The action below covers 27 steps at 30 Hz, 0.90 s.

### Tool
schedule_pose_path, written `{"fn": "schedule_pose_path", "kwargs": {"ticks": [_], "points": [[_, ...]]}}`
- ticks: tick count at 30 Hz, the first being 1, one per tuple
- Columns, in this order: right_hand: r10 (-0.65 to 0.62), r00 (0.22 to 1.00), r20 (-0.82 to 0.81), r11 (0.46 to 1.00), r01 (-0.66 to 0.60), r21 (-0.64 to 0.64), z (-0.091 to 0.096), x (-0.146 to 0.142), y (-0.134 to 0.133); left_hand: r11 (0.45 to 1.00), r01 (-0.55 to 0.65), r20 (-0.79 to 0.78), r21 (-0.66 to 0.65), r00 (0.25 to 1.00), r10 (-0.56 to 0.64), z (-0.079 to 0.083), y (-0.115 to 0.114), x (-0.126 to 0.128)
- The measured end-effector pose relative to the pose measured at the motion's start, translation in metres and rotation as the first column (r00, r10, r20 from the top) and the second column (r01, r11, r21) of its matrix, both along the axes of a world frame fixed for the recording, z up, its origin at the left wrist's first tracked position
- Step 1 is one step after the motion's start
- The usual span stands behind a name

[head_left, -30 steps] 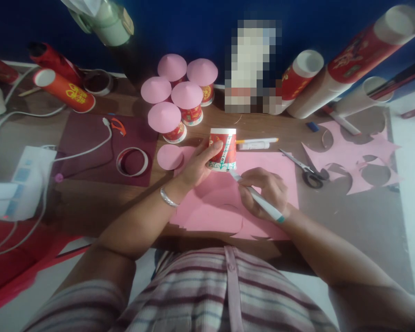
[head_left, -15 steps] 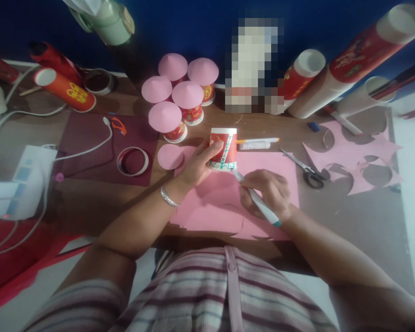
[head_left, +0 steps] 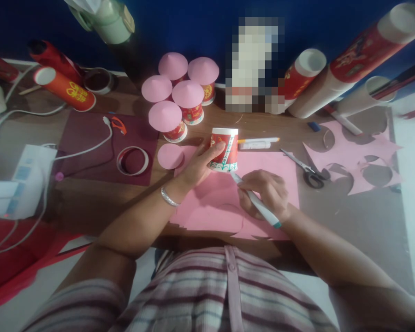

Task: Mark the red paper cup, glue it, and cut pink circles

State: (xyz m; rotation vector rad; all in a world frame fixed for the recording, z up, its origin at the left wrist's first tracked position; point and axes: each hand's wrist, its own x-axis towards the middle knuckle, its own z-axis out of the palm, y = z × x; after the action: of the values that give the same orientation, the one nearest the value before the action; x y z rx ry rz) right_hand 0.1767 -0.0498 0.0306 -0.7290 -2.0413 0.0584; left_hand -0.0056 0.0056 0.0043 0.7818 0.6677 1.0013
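My left hand (head_left: 198,165) is closed round a red and white paper cup (head_left: 225,148) that stands upside down on a pink paper sheet (head_left: 228,203). My right hand (head_left: 267,192) grips a white pen with a teal end (head_left: 257,204), its tip touching the sheet at the cup's rim. A cut pink paper circle (head_left: 169,156) lies just left of the cup. Behind it stand several cups topped with pink paper cones (head_left: 180,94).
Scissors (head_left: 306,169) and pink offcuts with round holes (head_left: 356,159) lie to the right. A pen and a marker (head_left: 257,142) lie behind the cup. A tape ring (head_left: 132,161), cables and a white box (head_left: 24,182) are on the left. Rolled tubes (head_left: 352,60) lean at the back.
The right hand has shifted slightly along the cup's rim with the pen. The left hand and cup have barely moved.
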Motion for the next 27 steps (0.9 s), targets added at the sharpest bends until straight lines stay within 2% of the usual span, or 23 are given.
{"fn": "schedule_pose_path", "kwargs": {"ticks": [10,27], "points": [[-0.006,1.0,0.03,1.0,0.007,-0.021,-0.0015,0.0002,-0.0003,1.0,0.007,-0.027,0.026,1.0,-0.006,0.0032,-0.0015,0.0004],[0.09,0.996,0.0,0.995,-0.09,-0.038,-0.0004,0.0012,-0.0018,1.0,0.01,-0.005,0.002,1.0,-0.01,0.0039,-0.0018,0.0001]]}}
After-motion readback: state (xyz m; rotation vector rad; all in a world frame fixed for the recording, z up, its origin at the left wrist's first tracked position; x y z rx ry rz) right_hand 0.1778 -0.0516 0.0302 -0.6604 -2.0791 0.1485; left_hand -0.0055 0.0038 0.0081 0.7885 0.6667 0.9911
